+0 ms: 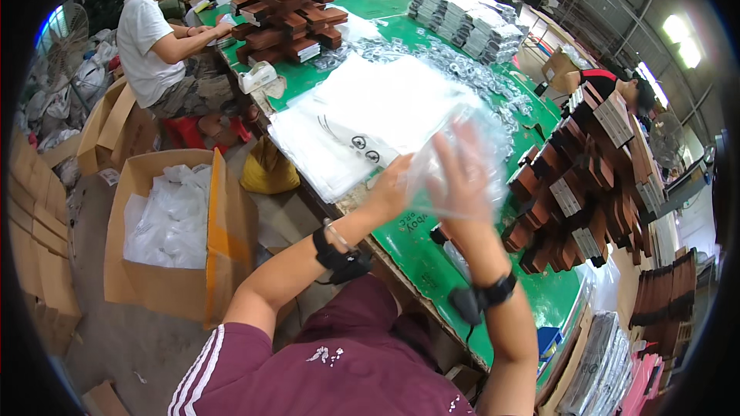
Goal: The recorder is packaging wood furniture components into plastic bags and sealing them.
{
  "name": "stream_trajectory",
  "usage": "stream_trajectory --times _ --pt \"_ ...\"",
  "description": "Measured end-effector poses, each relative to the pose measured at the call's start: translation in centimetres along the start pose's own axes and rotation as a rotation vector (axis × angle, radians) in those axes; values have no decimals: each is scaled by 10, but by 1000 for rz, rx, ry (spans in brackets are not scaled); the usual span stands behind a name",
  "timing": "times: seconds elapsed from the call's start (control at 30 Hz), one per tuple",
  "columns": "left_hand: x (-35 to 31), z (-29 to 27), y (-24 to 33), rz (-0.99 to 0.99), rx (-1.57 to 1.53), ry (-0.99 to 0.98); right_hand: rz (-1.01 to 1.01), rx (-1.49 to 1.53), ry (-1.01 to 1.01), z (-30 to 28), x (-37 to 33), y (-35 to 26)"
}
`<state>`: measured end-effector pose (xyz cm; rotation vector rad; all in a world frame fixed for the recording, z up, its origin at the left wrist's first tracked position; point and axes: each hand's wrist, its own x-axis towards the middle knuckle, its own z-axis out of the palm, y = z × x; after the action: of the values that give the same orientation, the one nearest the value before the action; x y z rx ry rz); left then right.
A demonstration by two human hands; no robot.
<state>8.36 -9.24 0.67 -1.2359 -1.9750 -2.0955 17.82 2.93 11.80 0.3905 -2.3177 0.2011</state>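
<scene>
Both hands are raised over the near edge of a long green-topped desk (432, 262), holding up a clear, crinkled plastic bag (455, 162); the right hand (462, 177) is seen through the film with its fingers spread flat against it, and the left hand (389, 185) grips the bag's left edge, though whether its fingers pinch the film or merely press it cannot be told; each wrist carries a black band. Just beyond the bag, towards the left, lies a loose stack of flat transparent bags with small dark round marks (362, 123); further along the desk stands a pile of brown wooden boxes (285, 19), and at the far end sit rows of bundled white and grey packets (466, 19). To the right, a taller heap of brown boxes bearing pale rectangular labels (586, 185) leans against the desk edge. On the floor at the left, an open cardboard carton filled with white plastic bags (173, 223) stands near a yellow sack (270, 173); a seated person in a white shirt (146, 38) works at the far left side of the desk.
</scene>
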Motion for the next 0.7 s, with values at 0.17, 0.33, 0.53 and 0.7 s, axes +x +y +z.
stream_trajectory --times 0.17,0.33,0.53,0.7 --pt "-61 -26 0 -548 -114 -41 237 751 -821 -40 -110 -45" --pt "-96 -39 5 -472 -44 0 834 607 -384 -100 -131 -16" --pt "-133 -39 3 -454 -35 -33 791 -119 -456 -98 -199 49" --pt "-163 -32 -1 -746 -521 168 968 19 -550 -87 -229 57"
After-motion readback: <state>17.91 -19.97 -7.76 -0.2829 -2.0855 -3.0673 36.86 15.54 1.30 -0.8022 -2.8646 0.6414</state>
